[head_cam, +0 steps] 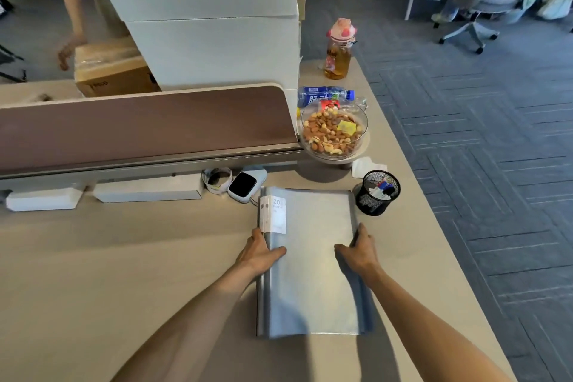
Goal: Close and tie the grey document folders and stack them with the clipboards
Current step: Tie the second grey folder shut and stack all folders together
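A stack of grey document folders (pixel 313 260) lies closed and flat on the beige desk (pixel 124 257), spines to the left, with a white "20" label near the top left corner. My left hand (pixel 259 253) grips the stack's left spine edge, thumb on the side and fingers on the top cover. My right hand (pixel 358 250) holds the right edge, fingers resting on the cover. No tie string or clipboard is visible.
A black mesh pen cup (pixel 376 194) stands just past the stack's far right corner. A glass bowl of nuts (pixel 333 133), two drink bottles, a power bank (pixel 245 186) and a tape roll (pixel 217 178) sit behind. A brown divider (pixel 139 127) runs across. The desk's edge lies to the right.
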A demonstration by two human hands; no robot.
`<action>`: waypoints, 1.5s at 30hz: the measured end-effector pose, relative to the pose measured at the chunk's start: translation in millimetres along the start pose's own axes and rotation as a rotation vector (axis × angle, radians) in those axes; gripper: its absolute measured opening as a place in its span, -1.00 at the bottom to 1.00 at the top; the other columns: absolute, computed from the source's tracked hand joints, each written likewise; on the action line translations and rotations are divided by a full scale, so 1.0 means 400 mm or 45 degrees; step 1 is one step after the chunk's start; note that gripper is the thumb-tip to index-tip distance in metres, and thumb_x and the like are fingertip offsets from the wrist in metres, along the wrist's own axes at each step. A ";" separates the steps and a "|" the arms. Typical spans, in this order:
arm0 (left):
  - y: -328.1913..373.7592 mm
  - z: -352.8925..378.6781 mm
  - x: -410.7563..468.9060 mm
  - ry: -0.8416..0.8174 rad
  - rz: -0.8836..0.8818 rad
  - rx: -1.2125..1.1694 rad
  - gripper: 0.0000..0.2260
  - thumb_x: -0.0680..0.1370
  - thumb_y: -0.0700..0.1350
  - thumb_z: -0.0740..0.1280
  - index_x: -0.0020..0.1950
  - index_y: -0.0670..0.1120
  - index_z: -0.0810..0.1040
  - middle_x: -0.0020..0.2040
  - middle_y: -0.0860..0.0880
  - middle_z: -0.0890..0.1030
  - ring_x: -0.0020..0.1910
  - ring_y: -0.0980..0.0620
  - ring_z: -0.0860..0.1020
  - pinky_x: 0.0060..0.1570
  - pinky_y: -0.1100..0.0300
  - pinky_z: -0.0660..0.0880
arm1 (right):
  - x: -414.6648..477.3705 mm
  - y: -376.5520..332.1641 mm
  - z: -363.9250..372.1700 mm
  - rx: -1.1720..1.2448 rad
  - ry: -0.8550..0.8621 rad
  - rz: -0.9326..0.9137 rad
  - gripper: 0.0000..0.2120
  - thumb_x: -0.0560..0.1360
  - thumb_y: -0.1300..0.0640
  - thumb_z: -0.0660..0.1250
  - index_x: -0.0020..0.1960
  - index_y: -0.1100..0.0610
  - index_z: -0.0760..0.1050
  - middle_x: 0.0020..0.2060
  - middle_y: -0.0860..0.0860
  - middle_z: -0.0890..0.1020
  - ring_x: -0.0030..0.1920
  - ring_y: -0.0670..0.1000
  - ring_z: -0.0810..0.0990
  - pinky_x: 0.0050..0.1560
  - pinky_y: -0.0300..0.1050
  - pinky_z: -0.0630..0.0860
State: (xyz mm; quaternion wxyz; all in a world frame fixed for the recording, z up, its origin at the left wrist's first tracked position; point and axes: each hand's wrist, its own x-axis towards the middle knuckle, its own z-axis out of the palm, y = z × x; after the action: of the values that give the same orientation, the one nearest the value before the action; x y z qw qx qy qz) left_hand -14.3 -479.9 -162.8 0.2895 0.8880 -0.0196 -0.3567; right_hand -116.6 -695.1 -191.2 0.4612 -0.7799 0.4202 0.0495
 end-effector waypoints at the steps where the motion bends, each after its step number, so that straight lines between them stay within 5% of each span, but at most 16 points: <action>1: 0.012 0.001 0.011 0.005 -0.005 -0.013 -0.21 0.32 0.19 0.35 0.44 -0.08 0.14 0.33 -0.09 0.45 0.23 -0.13 0.50 0.18 0.02 0.48 | 0.016 -0.002 0.000 -0.003 0.005 -0.001 -0.43 0.35 0.16 0.41 0.28 0.19 0.27 0.10 0.19 0.42 -0.04 0.14 0.47 0.01 -0.05 0.47; 10: 0.055 0.025 0.092 0.022 -0.091 0.005 -0.22 0.39 0.16 0.37 0.47 -0.11 0.11 0.37 -0.14 0.38 0.29 -0.16 0.44 0.22 0.01 0.45 | 0.119 -0.010 -0.008 -0.125 -0.029 0.012 -0.59 0.36 0.09 0.40 0.09 0.22 0.31 -0.01 0.15 0.40 0.01 0.21 0.46 0.04 -0.02 0.44; 19: 0.077 0.041 0.097 -0.029 -0.074 0.040 -0.20 0.39 0.17 0.35 0.48 -0.13 0.09 0.40 -0.12 0.38 0.32 -0.15 0.43 0.24 0.04 0.43 | 0.102 0.001 -0.003 -0.426 0.130 0.023 -0.27 0.44 -0.13 0.28 0.45 0.23 0.15 0.30 0.22 0.40 0.32 0.26 0.28 0.28 0.14 0.32; 28: 0.080 0.050 0.059 0.036 -0.008 -0.014 -0.29 0.56 0.15 0.22 0.56 -0.09 -0.04 0.50 -0.13 0.27 0.44 -0.16 0.32 0.36 0.03 0.30 | 0.076 -0.005 -0.041 -0.298 0.045 -0.077 -0.61 0.42 0.07 0.31 0.15 0.27 0.38 0.22 0.25 0.44 0.23 0.27 0.39 0.25 0.07 0.39; 35: 0.054 0.024 -0.013 0.024 0.124 -0.058 -0.42 0.55 0.11 0.23 0.52 -0.02 0.16 0.44 -0.10 0.39 0.37 -0.14 0.41 0.31 0.06 0.37 | 0.013 -0.024 -0.059 -0.376 -0.033 -0.031 -0.40 0.44 -0.05 0.32 0.41 0.13 0.28 0.33 0.22 0.36 0.32 0.26 0.37 0.32 0.08 0.37; 40: -0.007 0.068 -0.067 -0.125 0.249 0.173 -0.26 0.56 0.12 0.25 0.59 0.05 -0.13 0.61 -0.03 -0.11 0.58 -0.09 0.00 0.53 -0.01 0.06 | -0.053 0.043 -0.045 -0.463 -0.041 0.079 -0.41 0.44 -0.20 0.27 0.34 0.11 0.31 0.33 0.21 0.37 0.37 0.26 0.28 0.34 0.13 0.32; 45: 0.003 0.071 -0.050 -0.055 0.262 0.127 -0.32 0.60 0.07 0.18 0.59 -0.02 -0.14 0.61 -0.03 -0.15 0.58 -0.07 -0.02 0.54 0.06 0.00 | -0.062 0.054 -0.041 -0.318 -0.003 0.033 -0.46 0.47 -0.10 0.29 0.36 0.12 0.33 0.35 0.23 0.38 0.37 0.27 0.27 0.34 0.09 0.26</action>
State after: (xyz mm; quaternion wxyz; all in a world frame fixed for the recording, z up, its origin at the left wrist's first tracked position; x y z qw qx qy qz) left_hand -47.2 -490.1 -166.2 0.2797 0.8866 -0.1348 -0.3428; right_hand -152.8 -697.1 -184.9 0.3605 -0.8256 0.4204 0.1084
